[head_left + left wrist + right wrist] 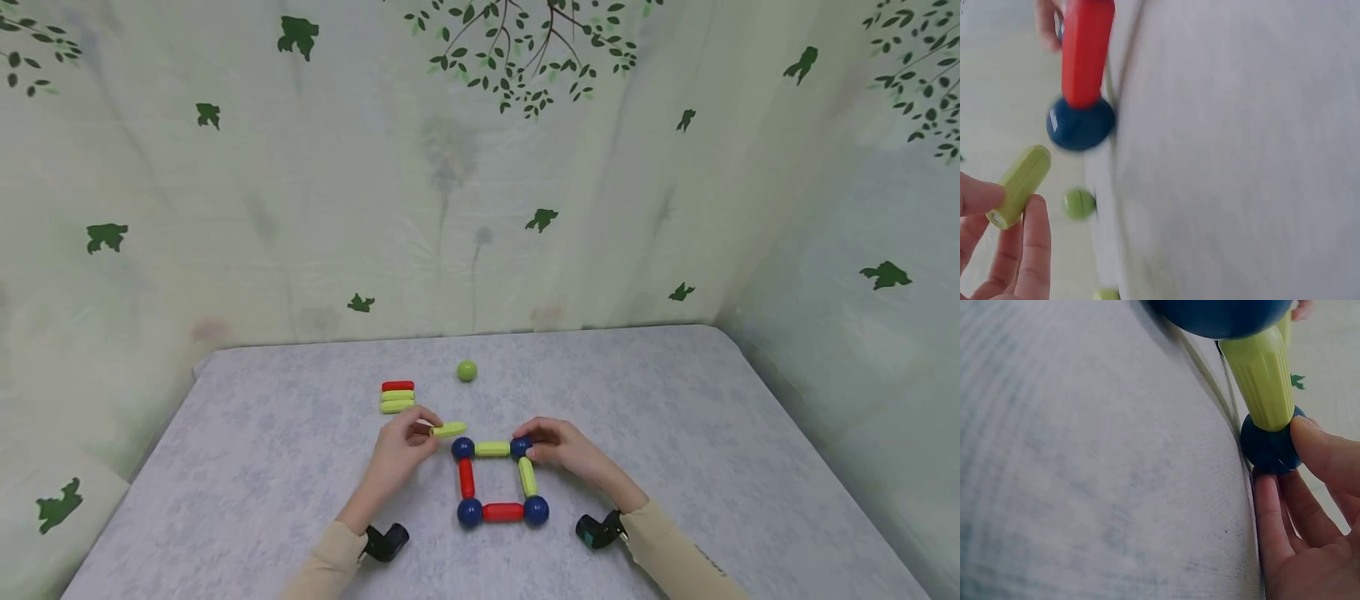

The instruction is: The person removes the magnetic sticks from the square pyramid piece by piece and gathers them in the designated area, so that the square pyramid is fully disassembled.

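Observation:
A square of rods with a blue ball at each corner lies on the table; its left red rod point(467, 478) and front red rod point(502, 512) meet at the front-left blue ball point(470, 512). Yellow-green rods form the back side point(492, 449) and the right side point(1263, 381). My left hand point(405, 440) pinches a loose yellow-green rod point(1019, 187) between thumb and fingers, close to the back-left blue ball point(462, 448). With thumb and fingers, my right hand point(566, 454) grips the back-right blue ball point(1269, 447).
Behind my left hand, a red rod point(397, 386) lies beside two yellow-green rods point(397, 401). A green ball point(467, 371) sits farther back, near the table's point(637, 375) far edge. A curtain with leaf prints hangs behind the table.

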The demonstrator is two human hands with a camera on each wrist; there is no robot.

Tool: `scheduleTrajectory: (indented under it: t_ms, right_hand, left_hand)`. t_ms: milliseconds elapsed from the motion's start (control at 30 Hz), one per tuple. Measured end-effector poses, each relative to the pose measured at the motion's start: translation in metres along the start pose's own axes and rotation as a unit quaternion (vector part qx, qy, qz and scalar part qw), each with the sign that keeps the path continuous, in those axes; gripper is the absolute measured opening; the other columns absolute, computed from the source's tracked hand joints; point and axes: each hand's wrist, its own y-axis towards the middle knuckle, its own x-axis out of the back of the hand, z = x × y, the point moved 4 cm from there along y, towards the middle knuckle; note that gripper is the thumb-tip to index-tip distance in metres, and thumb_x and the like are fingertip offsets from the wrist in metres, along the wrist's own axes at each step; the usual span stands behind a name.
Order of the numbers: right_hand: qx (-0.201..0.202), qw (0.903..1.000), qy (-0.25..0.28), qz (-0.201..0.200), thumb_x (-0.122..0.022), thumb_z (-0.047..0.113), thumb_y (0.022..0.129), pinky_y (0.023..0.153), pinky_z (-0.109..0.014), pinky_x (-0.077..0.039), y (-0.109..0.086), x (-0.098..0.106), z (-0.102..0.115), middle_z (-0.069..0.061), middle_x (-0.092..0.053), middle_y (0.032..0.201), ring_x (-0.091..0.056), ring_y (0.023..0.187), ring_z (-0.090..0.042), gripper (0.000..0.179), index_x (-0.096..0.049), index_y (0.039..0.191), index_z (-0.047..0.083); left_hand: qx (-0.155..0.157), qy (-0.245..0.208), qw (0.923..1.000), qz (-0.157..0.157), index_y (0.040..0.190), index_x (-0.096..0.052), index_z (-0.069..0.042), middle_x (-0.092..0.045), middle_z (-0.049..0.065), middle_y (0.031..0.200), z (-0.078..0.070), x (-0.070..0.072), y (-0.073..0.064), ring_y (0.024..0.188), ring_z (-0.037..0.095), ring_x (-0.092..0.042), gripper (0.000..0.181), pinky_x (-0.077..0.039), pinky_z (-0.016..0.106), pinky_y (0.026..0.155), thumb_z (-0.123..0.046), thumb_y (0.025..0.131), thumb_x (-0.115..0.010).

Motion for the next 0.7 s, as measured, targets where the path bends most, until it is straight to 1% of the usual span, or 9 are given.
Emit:
scheduleTrajectory:
  t_ms: [67, 100, 167, 233, 333, 433, 533, 700]
  right_hand:
    - [0.0, 1.0, 0.001, -0.001, -0.06, 0.005, 0.093, 0.09, -0.034, -0.046, 0.0, 0.0, 0.0, -0.007, -0.061, 0.114, -0.056, 0.106, -0.022, 0.026, -0.062, 0.118, 0.005]
    - [0.001, 1.0, 0.001, -0.001, -0.06, 0.005, 0.093, 0.09, -0.034, -0.046, -0.001, 0.0, 0.0, -0.007, -0.061, 0.114, -0.056, 0.106, -0.022, 0.026, -0.062, 0.118, 0.005]
    - [0.003, 1.0, 0.002, -0.001, -0.06, 0.005, 0.093, 0.09, -0.033, -0.045, -0.001, 0.0, 0.0, -0.007, -0.061, 0.114, -0.055, 0.107, -0.022, 0.026, -0.062, 0.119, 0.005]
    - [0.004, 1.0, 0.002, -0.001, -0.06, 0.005, 0.093, 0.09, -0.033, -0.045, -0.001, 0.0, 0.0, -0.008, -0.061, 0.115, -0.055, 0.107, -0.023, 0.026, -0.062, 0.119, 0.005]
    - [0.005, 1.0, 0.002, 0.0, -0.06, 0.006, 0.093, 0.09, -0.033, -0.045, -0.001, 0.0, -0.001, -0.008, -0.061, 0.115, -0.055, 0.107, -0.023, 0.026, -0.062, 0.119, 0.005]
    - [0.005, 1.0, 0.002, 0.001, -0.06, 0.006, 0.093, 0.09, -0.033, -0.045, -0.001, 0.0, -0.001, -0.008, -0.061, 0.115, -0.055, 0.107, -0.023, 0.026, -0.062, 0.119, 0.005]
    - [0.004, 1.0, 0.002, 0.0, -0.06, 0.006, 0.093, 0.089, -0.033, -0.045, -0.001, 0.0, -0.001, -0.007, -0.061, 0.115, -0.055, 0.107, -0.023, 0.025, -0.062, 0.119, 0.005]
    - [0.0, 1.0, 0.003, -0.003, -0.06, 0.006, 0.093, 0.089, -0.033, -0.046, 0.0, 0.001, -0.001, -0.007, -0.061, 0.114, -0.055, 0.106, -0.023, 0.025, -0.062, 0.118, 0.006]
  left_hand:
    - [0.012, 0.015, 0.9996, -0.02, 0.096, -0.062, -0.005, -0.062, 0.009, 0.102, 0.008, 0.012, 0.003, 0.092, 0.023, -0.062, 0.023, -0.053, 0.026, 0.076, 0.012, 0.08, -0.064]
    - [0.02, 0.023, 0.9991, -0.028, 0.096, -0.062, -0.004, -0.062, 0.009, 0.102, 0.012, 0.018, 0.004, 0.092, 0.023, -0.062, 0.022, -0.053, 0.027, 0.076, 0.011, 0.08, -0.064]
    - [0.027, 0.04, 0.998, -0.04, 0.096, -0.061, -0.002, -0.062, 0.011, 0.103, 0.021, 0.028, 0.008, 0.093, 0.024, -0.062, 0.022, -0.053, 0.027, 0.077, 0.012, 0.08, -0.063]
    - [0.032, 0.051, 0.997, -0.049, 0.096, -0.061, -0.001, -0.063, 0.013, 0.104, 0.028, 0.037, 0.011, 0.094, 0.026, -0.062, 0.021, -0.053, 0.028, 0.078, 0.011, 0.08, -0.063]
    - [0.043, 0.073, 0.9945, -0.062, 0.095, -0.061, -0.002, -0.063, 0.014, 0.103, 0.037, 0.046, 0.016, 0.094, 0.027, -0.062, 0.019, -0.053, 0.03, 0.079, 0.01, 0.08, -0.065]
    - [0.049, 0.095, 0.9922, -0.064, 0.094, -0.061, -0.002, -0.063, 0.014, 0.103, 0.04, 0.052, 0.019, 0.094, 0.027, -0.062, 0.017, -0.052, 0.035, 0.08, 0.008, 0.081, -0.065]
    - [0.047, 0.113, 0.9906, -0.06, 0.094, -0.06, -0.001, -0.063, 0.016, 0.102, 0.041, 0.055, 0.022, 0.094, 0.029, -0.061, 0.015, -0.051, 0.04, 0.082, 0.008, 0.082, -0.063]
    - [0.042, 0.142, 0.9874, -0.056, 0.092, -0.06, 0.0, -0.062, 0.016, 0.099, 0.042, 0.057, 0.028, 0.094, 0.031, -0.059, 0.015, -0.05, 0.043, 0.082, 0.009, 0.08, -0.061]
